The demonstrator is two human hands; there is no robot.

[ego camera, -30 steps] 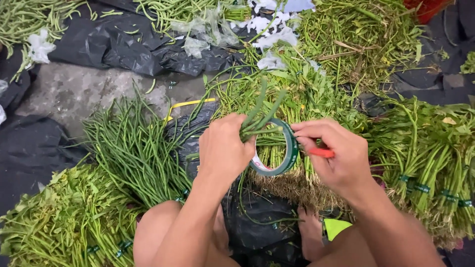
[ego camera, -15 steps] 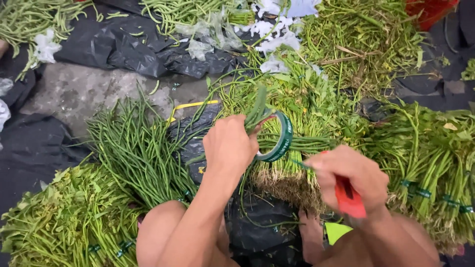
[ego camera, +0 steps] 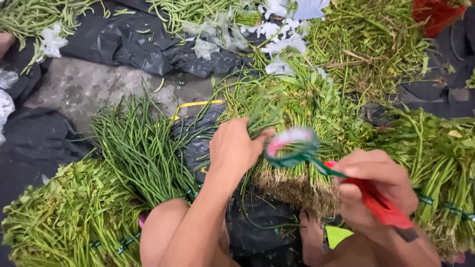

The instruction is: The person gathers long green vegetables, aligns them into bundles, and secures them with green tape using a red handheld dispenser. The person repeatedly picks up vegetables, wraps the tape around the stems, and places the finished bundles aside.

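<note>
Since half a second ago, the right hand (ego camera: pixel 378 185), closed on a red-handled cutter (ego camera: pixel 383 207), has drawn a green tape strip taut from the blurred green tape roll (ego camera: pixel 292 146). Left hand (ego camera: pixel 235 148) clenches a small bunch of green stems (ego camera: pixel 262 121) above the rooted greens.

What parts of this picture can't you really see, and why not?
- Roll of green tape, head view: smeared by motion blur, so its shape is unclear.
- Red tool in the right hand: fingers and blur hide its kind.
- Green stalks in the left hand: the fist hides their lower ends, so whether tape is around them is unclear.
- Red thing, top right: cut off by the edge.
</note>
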